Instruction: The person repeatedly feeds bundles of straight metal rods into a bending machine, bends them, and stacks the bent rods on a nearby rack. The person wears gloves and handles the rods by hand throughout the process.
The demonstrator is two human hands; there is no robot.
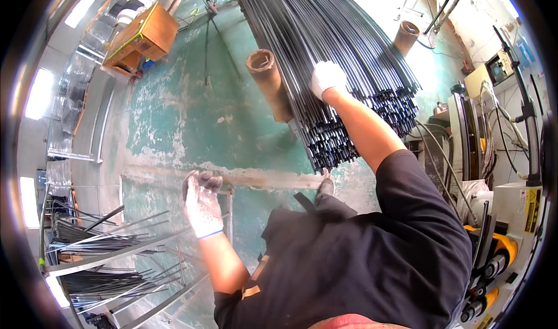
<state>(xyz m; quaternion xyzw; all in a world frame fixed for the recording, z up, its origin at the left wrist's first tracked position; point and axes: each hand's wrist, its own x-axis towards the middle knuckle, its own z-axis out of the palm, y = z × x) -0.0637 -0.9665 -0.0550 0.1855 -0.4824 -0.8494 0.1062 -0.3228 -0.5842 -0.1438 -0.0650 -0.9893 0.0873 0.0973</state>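
Note:
A large bundle of long, thin black bars (372, 67) runs away from me, with its uneven cut ends facing my body. My right hand (327, 79), in a white glove, is on top of the bundle near these ends. Its fingers are curled down onto the bars, and the fingertips are partly hidden. Off to the left, my left hand (202, 204) is raised in a glove with greyish, soiled fingers. Those fingers are loosely bent, with a gap at the thumb and nothing visible between them.
Brown cardboard tubes flank the bundle, one on the left (269, 85) and another on the right (406, 37). A metal rack (110, 263) with more dark bars stands at lower left. A wooden desk (142, 36) is at far left. Machinery with hoses (514, 230) lines the right side.

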